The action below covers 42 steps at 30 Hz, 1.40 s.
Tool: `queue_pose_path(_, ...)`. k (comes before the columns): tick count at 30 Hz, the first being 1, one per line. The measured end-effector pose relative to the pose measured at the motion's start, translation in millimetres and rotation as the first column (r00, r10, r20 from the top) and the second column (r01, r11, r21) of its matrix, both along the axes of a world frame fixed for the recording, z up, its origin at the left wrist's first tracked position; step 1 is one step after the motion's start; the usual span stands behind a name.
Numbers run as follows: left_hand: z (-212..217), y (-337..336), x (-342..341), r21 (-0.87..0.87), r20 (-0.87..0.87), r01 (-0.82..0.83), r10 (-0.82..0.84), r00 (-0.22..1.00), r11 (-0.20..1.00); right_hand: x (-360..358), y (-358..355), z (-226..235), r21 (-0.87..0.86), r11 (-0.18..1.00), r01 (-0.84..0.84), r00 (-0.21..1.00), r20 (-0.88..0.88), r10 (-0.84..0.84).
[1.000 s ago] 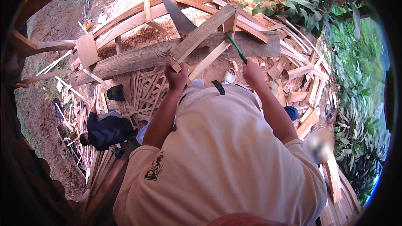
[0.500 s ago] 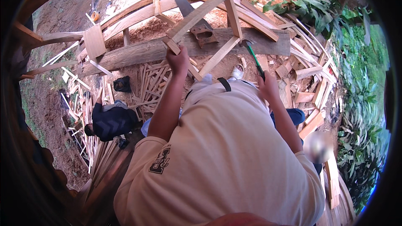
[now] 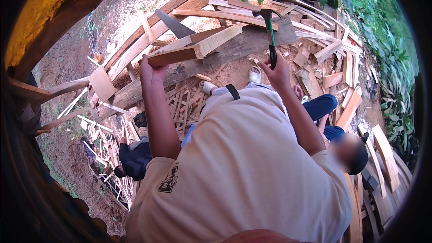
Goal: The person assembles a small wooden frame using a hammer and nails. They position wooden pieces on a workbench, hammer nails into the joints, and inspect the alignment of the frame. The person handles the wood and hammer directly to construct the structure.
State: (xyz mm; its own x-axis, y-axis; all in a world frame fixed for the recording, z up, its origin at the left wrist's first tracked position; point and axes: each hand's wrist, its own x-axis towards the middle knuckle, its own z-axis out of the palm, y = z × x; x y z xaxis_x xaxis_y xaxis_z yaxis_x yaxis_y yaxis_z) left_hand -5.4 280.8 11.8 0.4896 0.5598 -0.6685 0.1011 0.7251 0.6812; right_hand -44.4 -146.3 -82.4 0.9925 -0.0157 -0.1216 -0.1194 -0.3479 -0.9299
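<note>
My left hand (image 3: 153,74) grips the left corner of a wooden frame (image 3: 220,40), made of boards joined into a box shape. The frame is held tilted over a long weathered plank (image 3: 191,69). In my right hand (image 3: 277,73) is a claw hammer (image 3: 272,36) with a green and black handle. It stands upright, head at the top, right of the frame and apart from it. A handsaw (image 3: 174,25) lies behind the frame; its blade shows, while its handle is hidden.
Cut wood offcuts (image 3: 310,83) lie scattered at the right, and thin strips (image 3: 182,108) cover the ground at the left. A person in a dark shirt (image 3: 135,158) is at the lower left. Another person in a dark cap (image 3: 358,155) sits close at my right.
The wooden frame has turned and tipped over in my left hand, which moved left. My right hand has raised the hammer, head up. The saw's handle is now covered by the frame.
</note>
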Motion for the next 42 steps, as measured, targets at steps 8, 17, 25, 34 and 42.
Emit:
queue_pose_path(8,37.5,-37.3,14.2,0.086,0.095,0.113,-0.121,0.988,0.99,18.8,28.7,3.5,0.125,0.992,0.005,1.0,-0.006,-0.004)
queue_pose_path(17,63.7,-68.2,8.2,0.174,0.168,0.187,-0.216,0.962,0.967,22.9,21.8,9.2,-0.007,1.0,0.013,0.999,0.043,-0.013)
queue_pose_path(25,23.4,-115.9,14.1,0.159,0.333,0.065,-0.116,0.936,0.985,9.3,-3.5,25.9,0.08,0.995,0.056,0.997,-0.048,-0.052)
queue_pose_path(34,-23.5,-138.1,10.9,0.218,0.371,0.03,-0.111,0.922,0.975,-15.2,-28.9,114.1,-0.249,0.958,-0.139,0.989,-0.09,0.12)
queue_pose_path(42,1.2,-173.8,14.6,0.306,0.302,0.096,-0.192,0.934,0.947,-33.4,-9.9,186.5,-0.351,0.934,-0.064,0.978,0.162,0.128)
